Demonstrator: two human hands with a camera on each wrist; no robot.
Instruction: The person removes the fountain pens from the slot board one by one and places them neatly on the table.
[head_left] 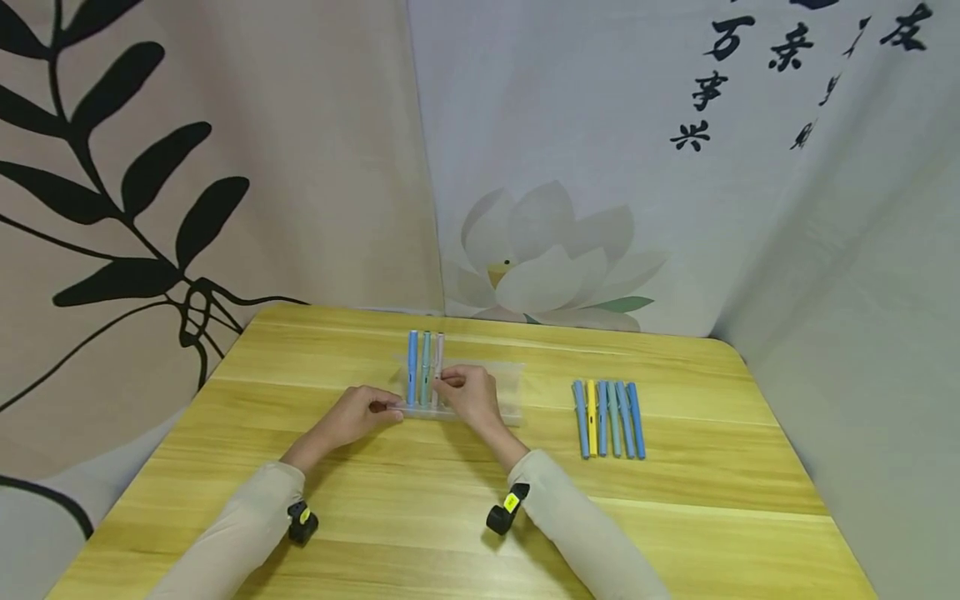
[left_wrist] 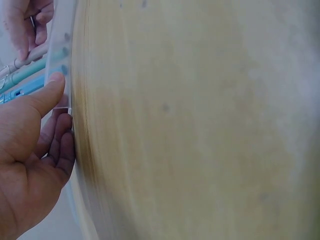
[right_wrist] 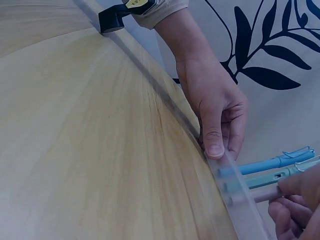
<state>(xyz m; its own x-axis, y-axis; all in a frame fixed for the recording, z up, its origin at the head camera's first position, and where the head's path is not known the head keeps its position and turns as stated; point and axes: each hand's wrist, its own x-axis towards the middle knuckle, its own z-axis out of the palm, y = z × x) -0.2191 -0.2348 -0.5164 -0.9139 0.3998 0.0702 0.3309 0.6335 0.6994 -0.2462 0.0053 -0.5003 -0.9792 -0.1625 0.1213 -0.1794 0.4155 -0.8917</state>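
A clear plastic pen holder [head_left: 510,392] lies on the table with a blue pen [head_left: 412,358], a light green pen [head_left: 426,358] and a pale pinkish pen [head_left: 439,347] side by side, their lower ends inside its frosted front strip [right_wrist: 242,210]. My left hand [head_left: 358,415] pinches the strip's left end between thumb and fingers, close to the blue pen. Over the pinkish pen, my right hand [head_left: 471,395] grips its barrel between thumb and fingertips. In the left wrist view, the left thumb [left_wrist: 52,92] presses on the strip's face.
To the right on the wooden table [head_left: 697,467] lies a row of several blue and teal pens [head_left: 602,421] with one yellow pen [head_left: 592,421] among them. Printed cloth curtains [head_left: 337,167] hang behind the table's far edge and along its right side.
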